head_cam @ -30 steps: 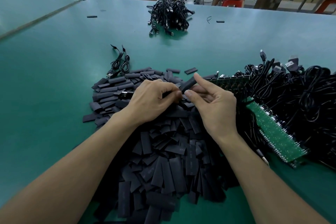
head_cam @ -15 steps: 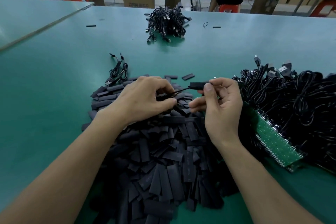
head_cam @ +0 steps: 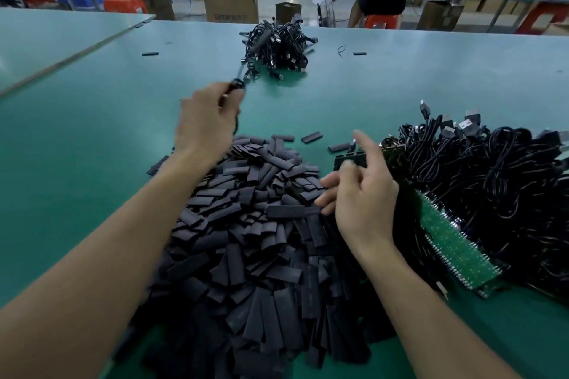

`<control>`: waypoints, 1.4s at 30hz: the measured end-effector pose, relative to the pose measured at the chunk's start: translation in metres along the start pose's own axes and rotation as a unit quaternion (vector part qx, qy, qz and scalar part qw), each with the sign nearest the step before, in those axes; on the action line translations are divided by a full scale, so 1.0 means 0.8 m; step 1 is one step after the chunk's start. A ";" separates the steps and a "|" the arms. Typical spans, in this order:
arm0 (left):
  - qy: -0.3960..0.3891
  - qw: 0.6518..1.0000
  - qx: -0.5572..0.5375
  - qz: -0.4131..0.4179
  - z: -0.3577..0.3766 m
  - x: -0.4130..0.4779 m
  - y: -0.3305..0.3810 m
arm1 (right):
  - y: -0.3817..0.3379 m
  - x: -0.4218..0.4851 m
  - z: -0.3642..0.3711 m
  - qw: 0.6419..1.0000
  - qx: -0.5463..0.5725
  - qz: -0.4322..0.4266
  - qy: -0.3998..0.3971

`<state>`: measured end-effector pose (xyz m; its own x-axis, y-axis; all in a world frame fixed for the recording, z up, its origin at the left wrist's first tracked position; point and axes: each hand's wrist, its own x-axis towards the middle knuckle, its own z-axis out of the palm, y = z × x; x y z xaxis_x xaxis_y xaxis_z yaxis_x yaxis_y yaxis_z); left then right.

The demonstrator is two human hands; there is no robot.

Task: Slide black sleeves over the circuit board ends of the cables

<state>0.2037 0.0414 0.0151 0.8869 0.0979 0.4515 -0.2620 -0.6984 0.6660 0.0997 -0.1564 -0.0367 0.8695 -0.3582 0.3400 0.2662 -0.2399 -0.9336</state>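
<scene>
Left hand (head_cam: 209, 126) is up over the table (head_cam: 77, 138), on the far side of the sleeve pile (head_cam: 246, 255), fingers curled round one black cable (head_cam: 237, 84). It's blurred, so can't tell if its end is sleeved. Right hand (head_cam: 360, 197) sits over the pile's right edge, fingers loose, index out, gripping nothing visible, fingertips next to a loose sleeve (head_cam: 286, 211). Circuit board strip (head_cam: 452, 243) and cable heap (head_cam: 492, 188) lie just right of it. Cable bundle (head_cam: 277, 49) far centre.
</scene>
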 end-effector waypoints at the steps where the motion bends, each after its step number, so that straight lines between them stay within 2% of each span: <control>1: 0.014 0.999 0.009 -0.036 0.000 0.012 -0.011 | 0.001 0.001 0.000 1.000 -0.029 0.002 -0.003; 5: -0.005 0.984 0.112 -0.140 0.007 0.039 -0.052 | 0.004 0.000 0.001 0.995 -0.088 -0.036 0.011; 12: -0.019 0.970 0.159 -0.183 0.026 0.030 -0.066 | 0.003 -0.003 0.002 0.992 -0.072 -0.101 0.024; 14: -0.003 0.976 0.180 -0.119 0.030 0.019 -0.044 | 0.000 -0.004 0.003 0.992 -0.057 -0.113 0.021; 16: -0.019 0.994 0.110 0.003 0.033 0.002 -0.013 | -0.003 -0.006 0.004 0.992 -0.046 -0.117 0.016; 17: -0.074 0.995 0.033 0.054 0.033 -0.010 0.005 | -0.005 -0.006 0.005 0.992 -0.042 -0.117 0.016; 19: -0.241 0.960 -0.100 0.105 0.032 -0.036 0.038 | -0.007 -0.006 0.006 0.992 -0.038 -0.117 0.022; 20: -0.301 0.938 -0.124 0.121 0.034 -0.048 0.050 | -0.007 -0.005 0.006 0.992 -0.039 -0.115 0.029; 21: -0.329 0.925 -0.137 0.136 0.037 -0.058 0.059 | -0.007 -0.003 0.005 0.992 -0.043 -0.111 0.037; 23: -0.329 0.915 -0.189 0.138 0.044 -0.074 0.070 | -0.006 -0.001 0.004 0.992 -0.055 -0.106 0.051; 27: -0.314 0.897 -0.295 0.092 0.052 -0.085 0.065 | -0.005 0.001 0.002 0.992 -0.040 -0.113 0.047; 30: -0.286 0.902 -0.312 0.079 0.060 -0.091 0.060 | -0.002 0.003 0.001 0.993 -0.022 -0.107 0.050; 34: -0.247 0.911 -0.325 0.063 0.069 -0.093 0.057 | 0.002 0.004 0.001 0.991 -0.071 -0.100 0.052; 42: -0.209 0.925 -0.305 0.091 0.071 -0.095 0.059 | 0.005 0.005 -0.001 0.992 -0.083 -0.088 0.042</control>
<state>0.1455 -0.0391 -0.0217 0.8431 -0.3535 0.4053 -0.4747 -0.1349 0.8697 0.1037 -0.1598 -0.0389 0.7760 -0.3707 0.5103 0.3318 -0.4481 -0.8301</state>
